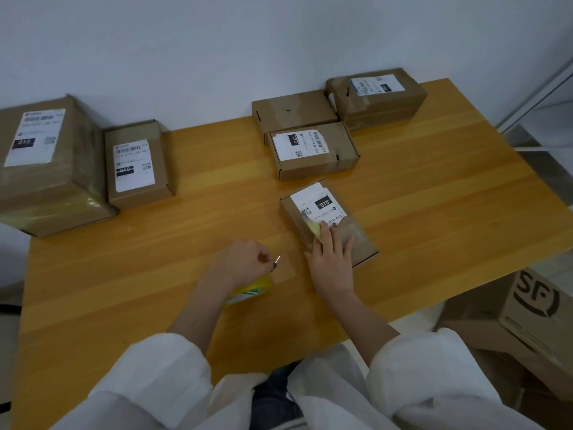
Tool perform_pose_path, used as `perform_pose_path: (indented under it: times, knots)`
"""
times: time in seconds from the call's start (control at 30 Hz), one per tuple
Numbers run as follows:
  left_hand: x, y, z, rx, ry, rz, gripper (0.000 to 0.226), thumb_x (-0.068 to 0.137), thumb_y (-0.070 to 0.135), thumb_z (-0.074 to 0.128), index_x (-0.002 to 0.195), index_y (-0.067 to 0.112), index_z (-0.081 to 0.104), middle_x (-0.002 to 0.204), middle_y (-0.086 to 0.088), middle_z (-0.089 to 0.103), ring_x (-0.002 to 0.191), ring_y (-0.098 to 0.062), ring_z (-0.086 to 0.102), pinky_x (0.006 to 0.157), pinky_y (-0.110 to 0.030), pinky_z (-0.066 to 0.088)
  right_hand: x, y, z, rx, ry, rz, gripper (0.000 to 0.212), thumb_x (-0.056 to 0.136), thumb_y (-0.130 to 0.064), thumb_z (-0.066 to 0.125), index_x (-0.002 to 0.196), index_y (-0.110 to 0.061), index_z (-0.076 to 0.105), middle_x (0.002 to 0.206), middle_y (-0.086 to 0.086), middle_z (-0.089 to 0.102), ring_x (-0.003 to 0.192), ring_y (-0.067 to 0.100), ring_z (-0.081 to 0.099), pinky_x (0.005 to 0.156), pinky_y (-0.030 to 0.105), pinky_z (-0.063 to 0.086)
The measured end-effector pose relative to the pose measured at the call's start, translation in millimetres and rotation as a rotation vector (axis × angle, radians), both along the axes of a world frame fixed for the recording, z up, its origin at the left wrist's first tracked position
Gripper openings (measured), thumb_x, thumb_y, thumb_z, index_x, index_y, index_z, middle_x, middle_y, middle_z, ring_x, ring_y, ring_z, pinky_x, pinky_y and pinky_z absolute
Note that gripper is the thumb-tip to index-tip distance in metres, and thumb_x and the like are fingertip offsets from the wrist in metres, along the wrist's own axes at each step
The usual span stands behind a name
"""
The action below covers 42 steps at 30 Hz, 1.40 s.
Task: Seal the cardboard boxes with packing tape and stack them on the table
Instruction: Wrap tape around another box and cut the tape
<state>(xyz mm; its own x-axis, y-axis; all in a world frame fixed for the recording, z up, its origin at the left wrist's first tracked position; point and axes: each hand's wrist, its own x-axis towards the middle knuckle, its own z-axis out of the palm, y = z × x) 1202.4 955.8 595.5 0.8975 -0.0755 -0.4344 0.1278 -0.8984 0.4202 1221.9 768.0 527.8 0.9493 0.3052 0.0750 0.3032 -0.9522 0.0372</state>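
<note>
A: Item 1, L hand (pixel 245 262)?
B: Front-ctr, over the wooden table (pixel 217 197). Fingers curled in, tips pinching a thin bright sliver; looks like the edge of a clear tape strip (pixel 278 259). Yellow tape roll (pixel 252 290) sits right under the wrist. Can't tell if the palm grips it.
A: Item 2, R hand (pixel 333 259)?
B: Fingers straight, laid flat on the near end of the small cardboard box (pixel 322 206), pressing the taped part. Holds nothing. Yellowish bunched tape at the fingertips.
A: That box, loc.?
B: On the table, ctr-right, skewed. Label up, "010" printed.
A: Other stock?
B: Rear right, 3 pcs in a touching cluster: plain-top box (pixel 293 111), labelled flat box (pixel 313 150) just in front of it, taller labelled box (pixel 376 97) to the right by the wall. Far left: large labelled box (pixel 46 162) w/ small labelled box (pixel 138 164) right beside it. All single layer.
A: Off-table?
B: SF-marked carton (pixel 533 305), lower right, below table level. White sleeves (pixel 161 383) on both arms.
</note>
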Motion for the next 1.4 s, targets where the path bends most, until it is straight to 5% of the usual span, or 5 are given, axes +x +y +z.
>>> perform_pose_path:
  times: [0.2, 0.33, 0.63, 1.03, 1.4]
  knots:
    - [0, 0, 5, 0.046, 0.013, -0.097, 0.021, 0.093, 0.035, 0.054, 0.102, 0.023, 0.068, 0.110, 0.005, 0.065, 0.056, -0.004, 0.041, 0.051, -0.022, 0.029, 1, -3, 15, 0.101, 0.177, -0.004, 0.055, 0.087, -0.032, 0.068, 0.130, 0.001, 0.056, 0.143, 0.021, 0.043, 0.133, 0.039, 0.041, 0.106, 0.063, 0.032]
    - [0, -2, 5, 0.075, 0.015, -0.113, 0.022, 0.093, 0.037, 0.052, 0.106, 0.024, 0.066, 0.112, 0.004, 0.065, 0.074, -0.016, 0.050, 0.061, -0.025, 0.034, -4, -3, 42, 0.534, 0.064, 0.009, 0.037, 0.091, -0.015, 0.063, 0.127, -0.005, 0.060, 0.106, 0.014, 0.060, 0.089, 0.024, 0.059, 0.071, 0.038, 0.055]
    - [-6, 8, 3, 0.029, -0.053, -0.086, 0.020, 0.092, 0.039, 0.052, 0.098, 0.028, 0.068, 0.099, 0.004, 0.064, 0.073, -0.015, 0.049, 0.062, -0.027, 0.033, -37, 28, 48, 1.143, 0.731, -0.208, 0.041, 0.090, -0.021, 0.066, 0.129, -0.014, 0.058, 0.105, -0.005, 0.061, 0.099, -0.001, 0.054, 0.080, 0.005, 0.042]
    - [-50, 43, -1, -0.228, -0.133, 0.117, 0.040, 0.103, 0.031, 0.027, 0.139, 0.026, 0.043, 0.141, 0.003, 0.045, 0.128, -0.016, 0.040, 0.099, -0.027, 0.032, -24, 67, 74, 1.541, 1.127, -0.663, 0.029, 0.082, 0.003, 0.069, 0.109, -0.005, 0.064, 0.073, 0.007, 0.064, 0.059, 0.011, 0.056, 0.067, 0.025, 0.053]
    - [-59, 43, -5, -0.314, -0.258, 0.296, 0.034, 0.101, 0.024, 0.037, 0.132, 0.021, 0.051, 0.081, 0.005, 0.059, 0.041, -0.011, 0.039, 0.043, -0.021, 0.028, -37, 83, 58, 1.271, 0.973, -0.634, 0.033, 0.085, -0.012, 0.072, 0.117, -0.010, 0.065, 0.093, 0.007, 0.066, 0.049, 0.010, 0.054, 0.052, 0.023, 0.051]
